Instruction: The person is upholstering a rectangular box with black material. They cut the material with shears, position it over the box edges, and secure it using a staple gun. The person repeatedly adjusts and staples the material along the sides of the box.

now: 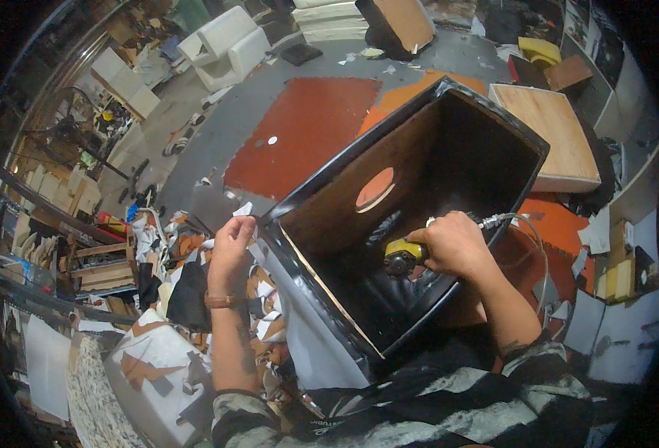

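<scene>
A large open box (pixel 486 172) covered in glossy black material, with an oval hole in its inner wall, sits tilted before me. My right hand (pixel 452 243) is closed round a yellow and black air tool (pixel 402 260) inside the box, with a hose (pixel 532 235) running from its fitting. My left hand (pixel 234 239) has its fingers curled at the box's left corner; what they hold, if anything, I cannot make out. Grey fabric (pixel 311 336) hangs along the box's left side.
Leather and paper scraps (pixel 195 254) lie heaped at left, above a white padded piece (pixel 143 373). A wooden panel (pixel 538 134) lies behind the box at right. White foam blocks (pixel 225 45) stand at the back, beyond red floor patches (pixel 292 127).
</scene>
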Demonstrator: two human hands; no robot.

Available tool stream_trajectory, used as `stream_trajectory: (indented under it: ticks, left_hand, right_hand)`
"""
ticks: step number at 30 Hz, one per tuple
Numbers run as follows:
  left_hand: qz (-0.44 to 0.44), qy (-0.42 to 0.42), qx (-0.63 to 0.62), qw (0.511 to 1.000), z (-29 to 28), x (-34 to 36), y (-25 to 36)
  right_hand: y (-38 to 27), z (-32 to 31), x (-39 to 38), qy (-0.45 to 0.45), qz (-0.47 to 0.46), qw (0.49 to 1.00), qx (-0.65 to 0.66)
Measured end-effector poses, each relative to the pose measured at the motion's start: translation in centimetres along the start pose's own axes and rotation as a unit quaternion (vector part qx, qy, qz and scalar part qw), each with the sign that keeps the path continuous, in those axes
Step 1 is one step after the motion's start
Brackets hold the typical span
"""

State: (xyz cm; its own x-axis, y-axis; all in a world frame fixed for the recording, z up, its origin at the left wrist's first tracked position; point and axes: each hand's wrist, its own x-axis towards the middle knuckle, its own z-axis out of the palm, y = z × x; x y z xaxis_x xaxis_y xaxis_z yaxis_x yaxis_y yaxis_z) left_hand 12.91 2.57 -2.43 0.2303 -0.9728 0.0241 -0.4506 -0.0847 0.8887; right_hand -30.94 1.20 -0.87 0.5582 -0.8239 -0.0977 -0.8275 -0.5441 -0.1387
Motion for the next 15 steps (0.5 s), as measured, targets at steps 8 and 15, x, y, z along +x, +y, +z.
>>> stream_trajectory:
  ticks: [8, 15]
  left_hand:
    - [-0.025, -0.007, -0.028, 0.999, 0.0, -0.3, 1.2]
    - [-0.086, 0.005, -0.010, 0.996, 0.4, 0.3, 1.0]
  right_hand:
    - [0.2, 0.4, 0.1, 0.005, -0.002, 1.000, 0.002]
    - [0.0, 0.0, 0.1, 0.002, -0.008, 1.000, -0.001]
